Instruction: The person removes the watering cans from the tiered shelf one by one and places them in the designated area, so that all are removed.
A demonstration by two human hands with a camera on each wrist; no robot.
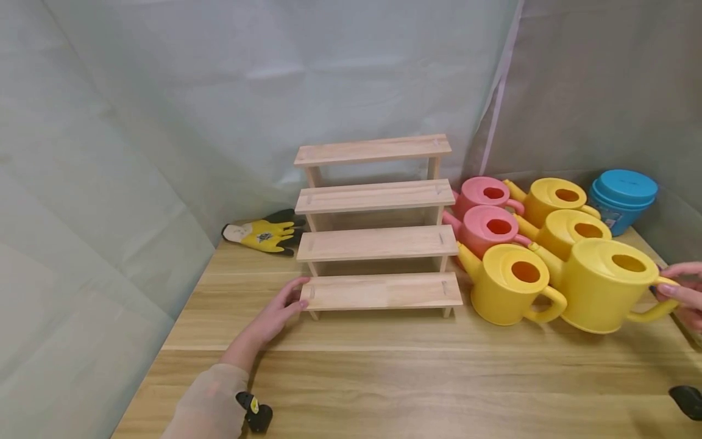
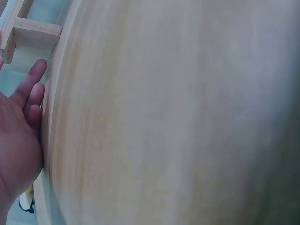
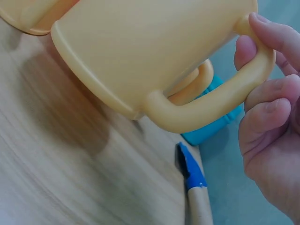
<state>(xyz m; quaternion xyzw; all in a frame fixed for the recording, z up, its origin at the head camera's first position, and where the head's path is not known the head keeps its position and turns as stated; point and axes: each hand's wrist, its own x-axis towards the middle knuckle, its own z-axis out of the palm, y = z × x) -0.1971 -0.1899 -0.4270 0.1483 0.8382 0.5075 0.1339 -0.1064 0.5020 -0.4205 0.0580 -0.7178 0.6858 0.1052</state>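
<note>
A wooden stepped plant stand (image 1: 378, 244) with several tiers stands mid-table. My left hand (image 1: 285, 305) touches the left end of its lowest board, thumb and forefinger at the edge. In the left wrist view, the palm and fairly straight fingers of the left hand (image 2: 21, 126) show close to the tabletop. At the right, my right hand (image 1: 685, 296) grips the handle of a yellow watering can (image 1: 603, 286). Seen from the right wrist, fingers and thumb of the right hand (image 3: 276, 93) go round that handle, and the can (image 3: 150, 51) hangs tilted over its shadow on the table.
More yellow watering cans (image 1: 504, 292) and two pink ones (image 1: 488, 228) crowd the stand's right side. A blue lidded tub (image 1: 622, 198) is behind them. Yellow-and-black work gloves (image 1: 263, 235) lie back left. A tool with a blue end and wooden handle (image 3: 192, 178) lies by the right edge.
</note>
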